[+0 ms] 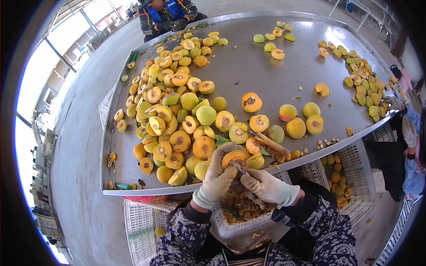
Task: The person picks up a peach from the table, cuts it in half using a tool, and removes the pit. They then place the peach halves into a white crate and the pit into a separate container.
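Observation:
In a white glove, my left hand [217,177] is closed around a yellow peach half [233,158], cut face towards me. My right hand [265,185], also gloved, grips a small metal pitting tool [238,167]. Its tip meets the peach flesh; the handle is mostly hidden by the fingers. Below both hands, a white basket [230,231] holds many peach pits and scraps [244,206]. Just beyond the hands, halved peaches [204,147] lie heaped on the metal table [284,66]. A wooden-looking stick [270,142] rests close to the right hand.
The table's raised rim [310,156] runs in front of me. More peach halves [366,84] are piled at the right. White crates [141,230] stand below, one holding peaches [339,188]. Co-workers are at the far edge [166,17] and the right [412,133]. A green-handled tool [124,186] lies left.

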Tool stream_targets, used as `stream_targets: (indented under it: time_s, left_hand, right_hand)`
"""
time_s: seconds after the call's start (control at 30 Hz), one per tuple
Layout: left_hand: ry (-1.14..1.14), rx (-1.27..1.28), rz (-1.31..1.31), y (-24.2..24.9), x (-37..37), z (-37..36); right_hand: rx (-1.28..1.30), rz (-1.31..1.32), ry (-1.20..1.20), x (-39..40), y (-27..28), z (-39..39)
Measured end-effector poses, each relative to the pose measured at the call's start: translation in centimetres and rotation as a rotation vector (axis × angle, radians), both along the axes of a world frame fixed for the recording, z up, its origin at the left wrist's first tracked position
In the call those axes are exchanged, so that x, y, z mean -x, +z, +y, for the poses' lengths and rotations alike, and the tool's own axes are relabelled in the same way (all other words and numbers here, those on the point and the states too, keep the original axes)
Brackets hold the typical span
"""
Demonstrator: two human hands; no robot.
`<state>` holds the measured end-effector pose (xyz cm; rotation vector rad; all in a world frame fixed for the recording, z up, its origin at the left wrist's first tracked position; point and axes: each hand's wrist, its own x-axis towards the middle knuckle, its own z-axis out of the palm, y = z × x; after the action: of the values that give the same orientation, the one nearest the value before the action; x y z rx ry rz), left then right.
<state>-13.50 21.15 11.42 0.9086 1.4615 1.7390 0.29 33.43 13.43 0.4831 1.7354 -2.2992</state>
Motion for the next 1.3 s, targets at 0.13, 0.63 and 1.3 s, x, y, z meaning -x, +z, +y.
stream_targets:
  time_s: [0.13, 0.63, 1.3]
  left_hand:
    - [0.182, -0.184, -0.202, 0.1, -1.9, 0.1]
    - [-0.048, 0.030, -0.047, 0.4, 0.0, 0.2]
    - [-0.001, -0.182, 0.113, 3.9, -3.1, -1.0]
  right_hand:
    - [-0.703, 0.316, -0.150, -0.1, -1.0, -0.4]
    - [0.353, -0.118, 0.036, -0.6, 1.0, 0.4]
    - [0.079, 0.041, -0.111, -3.0, 3.7, -3.2]
